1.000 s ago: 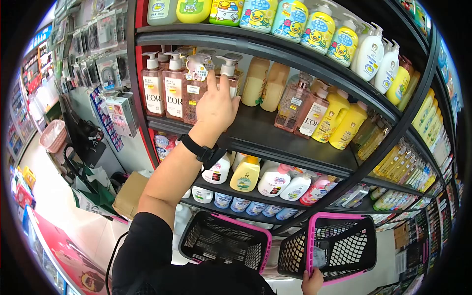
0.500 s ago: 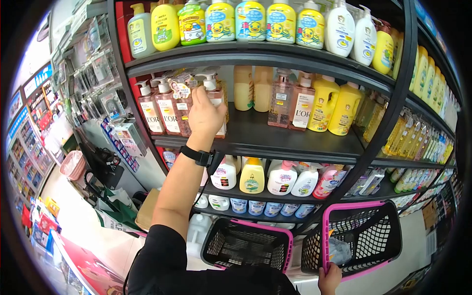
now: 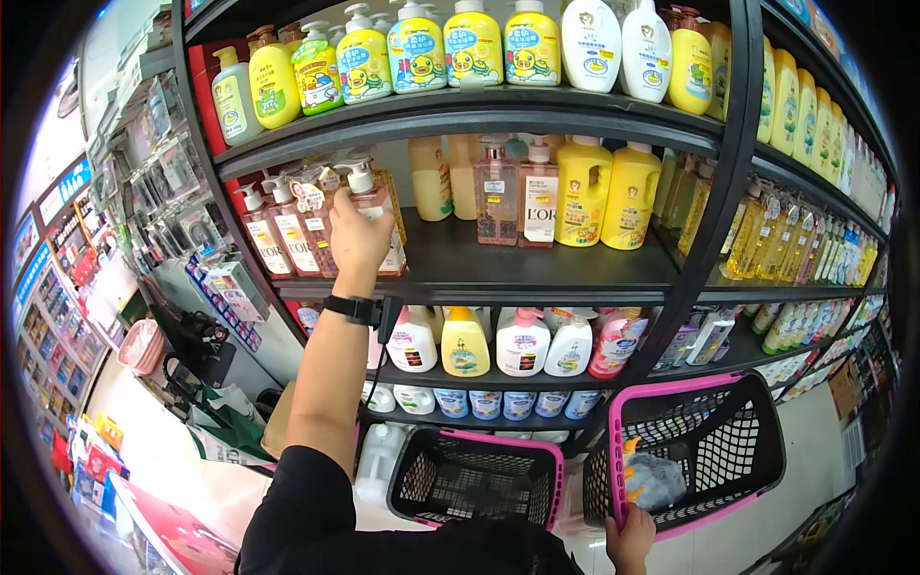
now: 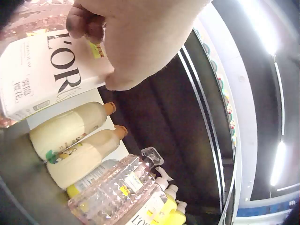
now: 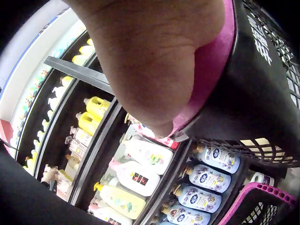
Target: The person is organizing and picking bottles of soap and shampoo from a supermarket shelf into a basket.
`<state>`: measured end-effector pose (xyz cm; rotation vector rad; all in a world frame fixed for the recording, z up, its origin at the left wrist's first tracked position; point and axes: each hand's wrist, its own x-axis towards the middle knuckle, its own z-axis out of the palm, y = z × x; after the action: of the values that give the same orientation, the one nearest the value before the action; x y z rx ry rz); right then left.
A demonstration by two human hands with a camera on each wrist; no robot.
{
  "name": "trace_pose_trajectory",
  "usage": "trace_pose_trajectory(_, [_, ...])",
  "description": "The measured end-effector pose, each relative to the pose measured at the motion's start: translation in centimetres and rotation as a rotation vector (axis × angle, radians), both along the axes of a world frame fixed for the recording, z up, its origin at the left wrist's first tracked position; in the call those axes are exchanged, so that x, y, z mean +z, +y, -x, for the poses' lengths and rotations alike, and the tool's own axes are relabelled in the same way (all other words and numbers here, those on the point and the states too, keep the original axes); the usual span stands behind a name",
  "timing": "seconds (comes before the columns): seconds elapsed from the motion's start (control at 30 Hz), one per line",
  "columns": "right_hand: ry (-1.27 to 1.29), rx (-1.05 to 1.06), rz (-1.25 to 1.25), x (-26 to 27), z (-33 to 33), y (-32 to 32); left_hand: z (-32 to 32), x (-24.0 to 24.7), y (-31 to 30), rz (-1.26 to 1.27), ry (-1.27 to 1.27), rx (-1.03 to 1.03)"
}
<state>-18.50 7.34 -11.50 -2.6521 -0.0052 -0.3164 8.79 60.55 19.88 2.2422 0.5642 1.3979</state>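
black shelving fills the middle of the frame, bottles all along it. lower right, a pink-rimmed basket with a grey bundle inside, and the right hand is clasping that rim! bottom centre, a second basket. up at left of centre, the pink pump bottle leans slightly on the middle shelf, the left hand gripping it near the top, fingers curled.
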Motion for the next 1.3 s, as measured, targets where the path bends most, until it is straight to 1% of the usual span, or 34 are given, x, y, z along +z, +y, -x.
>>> trace_pose_trajectory(0.07, [0.011,0.012,-0.012,0.8,-0.1,0.2,0.8,-0.3,-0.1,0.008,-0.062,-0.042])
trace_pose_trajectory(0.1, [0.018,0.016,-0.018,1.3,-0.2,0.3,1.4,-0.8,0.0,0.036,-0.125,-0.113])
trace_pose_trajectory(0.13, [-0.031,0.067,-0.022,1.7,-0.3,0.1,2.2,-1.4,0.3,0.067,-0.187,-0.185])
trace_pose_trajectory(0.17, [-0.07,0.062,-0.074,1.1,-0.7,-0.5,3.7,-1.3,-0.7,0.103,-0.245,-0.258])
trace_pose_trajectory(0.2, [-0.105,0.052,-0.121,0.1,-1.3,-1.4,5.7,-1.1,-2.0,0.217,-0.264,-0.371])
trace_pose_trajectory(0.23, [-0.14,0.04,-0.16,-0.4,-1.3,-2.3,6.0,-2.3,-0.9,0.335,-0.315,-0.587])
trace_pose_trajectory(0.27, [-0.071,0.018,-0.166,2.4,-1.9,-2.0,7.4,-2.2,-2.3,0.427,-0.319,-0.712])
trace_pose_trajectory(0.3, [-0.156,0.059,-0.179,3.9,-2.8,-1.9,9.6,-1.5,-3.8,0.52,-0.319,-0.828])
trace_pose_trajectory(0.33, [-0.144,0.071,-0.218,6.0,-3.6,-1.3,11.4,-1.5,-4.6,0.574,-0.261,-0.887])
trace_pose_trajectory(0.37, [-0.159,0.12,-0.31,7.1,-4.5,-0.9,12.6,-1.9,-5.2,0.629,-0.199,-0.947])
trace_pose_trajectory(0.4, [-0.127,0.183,-0.421,8.9,-5.4,0.0,12.9,-2.8,-6.3,0.662,-0.263,-1.046])
trace_pose_trajectory(0.43, [-0.08,0.23,-0.574,10.9,-6.0,1.6,14.1,-2.8,-8.4,0.757,-0.264,-1.152])
trace_pose_trajectory(0.47, [-0.062,0.311,-0.629,13.2,-6.7,3.4,14.9,-3.2,-10.1,0.792,-0.245,-1.19])
trace_pose_trajectory(0.5, [-0.076,0.438,-0.678,14.9,-7.2,5.0,15.3,-3.8,-11.3,0.829,-0.228,-1.235])
trace_pose_trajectory(0.53, [-0.075,0.531,-0.705,16.3,-7.7,6.7,15.6,-4.9,-12.0,0.826,-0.166,-1.276])
trace_pose_trajectory(0.57, [-0.073,0.623,-0.657,18.0,-8.0,8.5,16.2,-5.2,-13.4,0.876,-0.098,-1.304])
trace_pose_trajectory(0.6, [-0.094,0.703,-0.588,19.8,-8.1,10.3,16.4,-5.9,-14.6,0.88,-0.088,-1.319])
trace_pose_trajectory(0.63, [-0.105,0.742,-0.499,21.0,-8.0,12.0,16.7,-6.5,-15.8,0.883,-0.075,-1.334])
trace_pose_trajectory(0.67, [-0.158,0.742,-0.495,21.4,-7.8,13.8,17.3,-6.7,-17.2,0.96,-0.06,-1.323])
trace_pose_trajectory(0.7, [-0.123,0.742,-0.544,22.1,-7.8,15.6,17.3,-7.1,-18.4,1.0,-0.097,-1.307])
trace_pose_trajectory(0.73, [-0.258,0.699,-0.44,22.1,-8.0,16.8,17.3,-8.1,-18.5,0.951,-0.047,-1.289])
trace_pose_trajectory(0.77, [-0.317,0.621,-0.397,21.5,-8.3,17.8,17.3,-9.5,-18.6,0.901,-0.002,-1.26])
trace_pose_trajectory(0.83, [-0.292,0.534,-0.4,19.9,-9.0,18.5,17.5,-12.0,-18.7,0.765,0.077,-1.199])
trace_pose_trajectory(0.87, [-0.216,0.532,-0.447,19.0,-9.2,18.4,17.8,-12.9,-18.5,0.742,0.112,-1.204])
trace_pose_trajectory(0.9, [-0.127,0.548,-0.547,18.5,-9.2,18.1,18.0,-13.8,-18.3,0.705,0.158,-1.215])
trace_pose_trajectory(0.93, [-0.024,0.541,-0.618,18.6,-9.0,17.8,18.0,-14.7,-18.2,0.752,0.135,-1.246])
trace_pose_trajectory(0.97, [0.08,0.531,-0.695,18.6,-8.6,17.4,18.2,-15.2,-17.5,0.74,0.221,-1.263])
trace_pose_trajectory(1.0, [0.162,0.527,-0.792,18.0,-8.0,16.9,18.3,-16.4,-16.6,0.777,0.319,-1.321])
trace_pose_trajectory(1.07, [0.301,0.523,-0.996,16.4,-7.2,16.4,18.3,-19.3,-16.7,0.889,0.37,-1.532])
trace_pose_trajectory(1.1, [0.32,0.529,-0.993,15.8,-6.6,16.3,18.3,-20.6,-15.0,0.357,0.535,-1.496])
trace_pose_trajectory(1.17, [0.363,0.551,-0.978,15.5,-5.6,16.0,19.8,-20.2,-16.4,0.86,0.598,-1.623])
trace_pose_trajectory(1.2, [0.445,0.52,-0.919,16.5,-5.0,15.7,19.7,-21.3,-15.9,0.926,0.755,-1.715])
trace_pose_trajectory(1.23, [0.424,0.532,-0.911,16.6,-4.8,15.3,20.0,-20.5,-16.2,1.004,0.795,-1.741])
trace_pose_trajectory(1.3, [0.392,0.563,-0.895,16.6,-4.3,14.7,19.3,-21.1,-16.0,0.86,0.882,-1.772])
